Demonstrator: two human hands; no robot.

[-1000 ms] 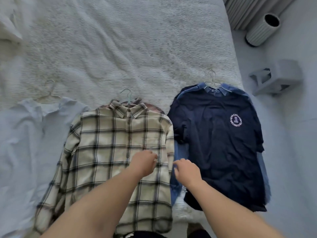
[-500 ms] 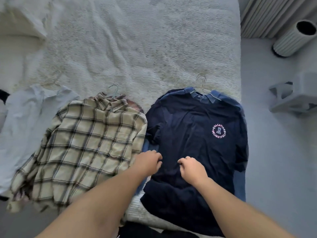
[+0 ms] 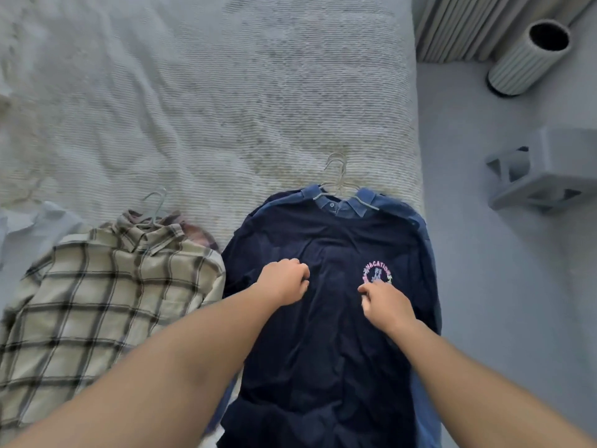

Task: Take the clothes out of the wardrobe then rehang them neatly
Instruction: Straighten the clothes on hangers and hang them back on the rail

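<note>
Navy tee [image 3: 323, 334] on bed [image 3: 210, 108]; left hand [image 3: 286, 281], right hand [image 3: 384, 303] both pinching its fabric.

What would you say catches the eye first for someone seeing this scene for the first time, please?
Most striking is the navy T-shirt with a round pink logo, lying on the bed near its right edge, on top of a blue collared shirt on a wire hanger. The left hand and right hand are both curled on its chest. To the left lies a cream plaid shirt.
</note>
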